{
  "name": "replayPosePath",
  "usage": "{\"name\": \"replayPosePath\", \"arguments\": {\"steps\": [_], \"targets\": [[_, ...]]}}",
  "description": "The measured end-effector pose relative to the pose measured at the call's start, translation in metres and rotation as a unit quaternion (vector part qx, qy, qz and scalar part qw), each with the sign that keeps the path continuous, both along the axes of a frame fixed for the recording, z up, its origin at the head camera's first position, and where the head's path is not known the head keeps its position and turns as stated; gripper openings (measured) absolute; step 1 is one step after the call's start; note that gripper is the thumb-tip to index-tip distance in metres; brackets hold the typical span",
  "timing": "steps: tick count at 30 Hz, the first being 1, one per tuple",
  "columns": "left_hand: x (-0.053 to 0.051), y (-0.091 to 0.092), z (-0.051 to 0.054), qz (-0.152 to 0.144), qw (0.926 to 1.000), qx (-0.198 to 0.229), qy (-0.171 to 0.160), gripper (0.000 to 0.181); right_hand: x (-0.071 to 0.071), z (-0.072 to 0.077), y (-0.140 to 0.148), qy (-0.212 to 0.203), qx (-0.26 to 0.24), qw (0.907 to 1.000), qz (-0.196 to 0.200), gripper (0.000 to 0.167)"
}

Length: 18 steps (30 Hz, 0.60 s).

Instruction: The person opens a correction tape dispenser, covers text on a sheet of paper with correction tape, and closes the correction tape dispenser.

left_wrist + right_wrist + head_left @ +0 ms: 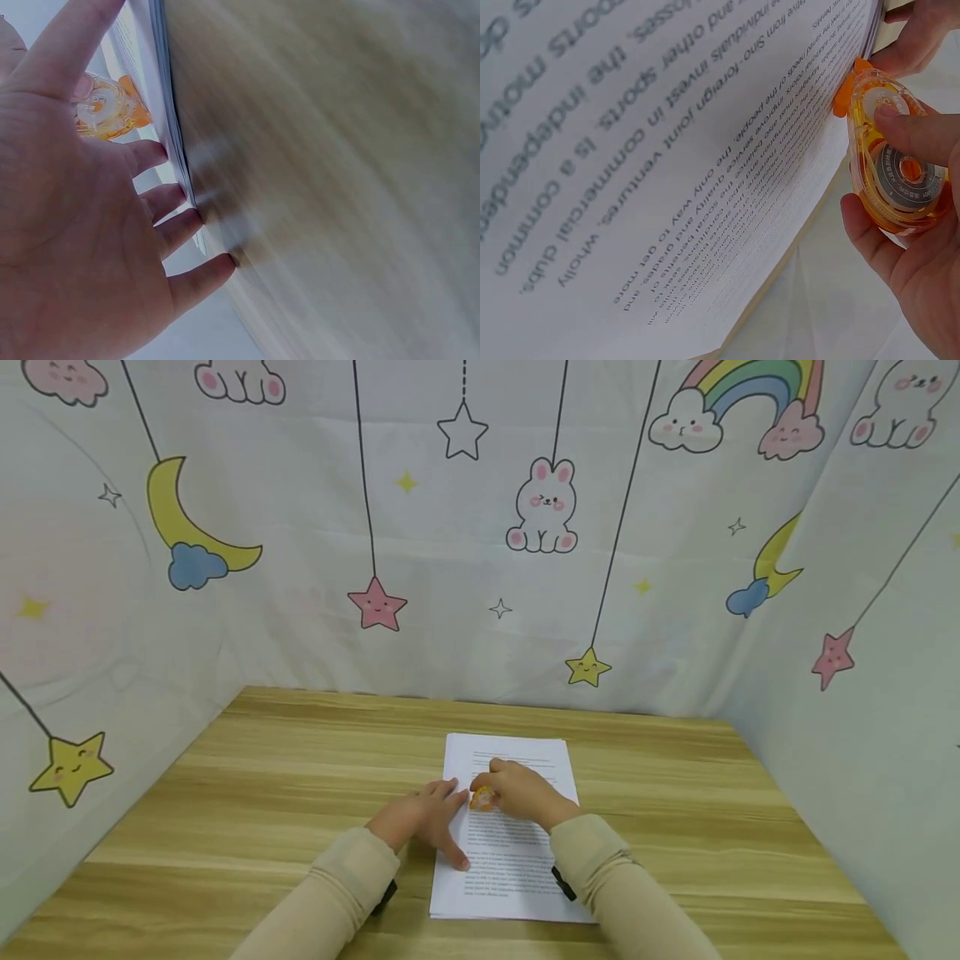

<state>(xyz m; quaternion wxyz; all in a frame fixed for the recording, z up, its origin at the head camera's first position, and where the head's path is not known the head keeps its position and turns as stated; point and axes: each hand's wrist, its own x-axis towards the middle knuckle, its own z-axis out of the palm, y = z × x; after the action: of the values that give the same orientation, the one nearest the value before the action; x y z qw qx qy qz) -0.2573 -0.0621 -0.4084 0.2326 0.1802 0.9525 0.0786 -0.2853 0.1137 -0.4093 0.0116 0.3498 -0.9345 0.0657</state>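
a cartoon backdrop (465, 560) frames a wooden tabletop (300, 760) where the right hand's grip (527, 792) holds an orange tape dispenser (910, 171) over the left side of printed pages (517, 864); the left hand's grip (426, 818), spread wide, touches their edge. too light a press could let them slide.

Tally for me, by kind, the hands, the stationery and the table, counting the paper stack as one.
Hands (left hand, right hand): 2
Orange correction tape dispenser: 1
Printed paper stack: 1
Wood-grain table: 1
Total: 5
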Motion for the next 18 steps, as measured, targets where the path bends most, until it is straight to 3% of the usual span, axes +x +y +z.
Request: {"name": "replayPosePath", "arguments": {"steps": [18], "targets": [[0.0002, -0.0013, -0.0008, -0.017, 0.9997, 0.005, 0.014, 0.107, 0.0033, -0.0045, 0.0015, 0.066, 0.044, 0.996, 0.042, 0.023]]}}
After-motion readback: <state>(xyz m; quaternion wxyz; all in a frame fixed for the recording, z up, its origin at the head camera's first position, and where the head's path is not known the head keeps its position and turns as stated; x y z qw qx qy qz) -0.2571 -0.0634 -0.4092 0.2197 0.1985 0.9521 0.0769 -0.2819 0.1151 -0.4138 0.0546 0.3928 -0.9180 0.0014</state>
